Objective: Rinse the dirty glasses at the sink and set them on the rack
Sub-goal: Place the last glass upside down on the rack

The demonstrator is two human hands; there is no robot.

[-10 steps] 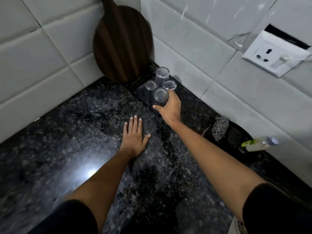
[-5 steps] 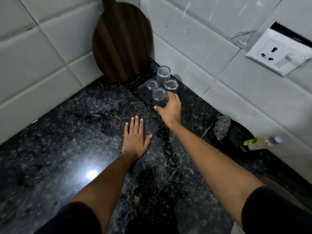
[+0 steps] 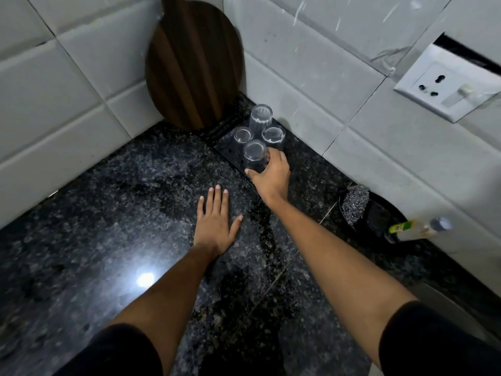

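Black speckled granite counter [image 3: 108, 213], wet sheen, meets white tiled walls [image 3: 54, 85] at a corner; layout unchanged from the earlier frames. Round dark wooden cutting board [image 3: 193, 63] leans upright in the corner. Black perforated rack [image 3: 233, 150] lies flat just right of it, against the wall. Four clear glasses stand inverted on the rack: tall ribbed glass [image 3: 260, 116] at back, two short ones [image 3: 243, 134] [image 3: 273, 135] in the middle, the nearest glass [image 3: 254, 156] at the front edge. Right hand [image 3: 271, 176] still wraps this nearest glass, thumb and fingers curled around its lower part; grip same as a second ago, glass barely shifted. Left hand [image 3: 214, 225] stays flat on the counter, fingers straight and together, thumb spread. Steel scrubber [image 3: 355, 203] and bottle [image 3: 417, 229] lie at right.
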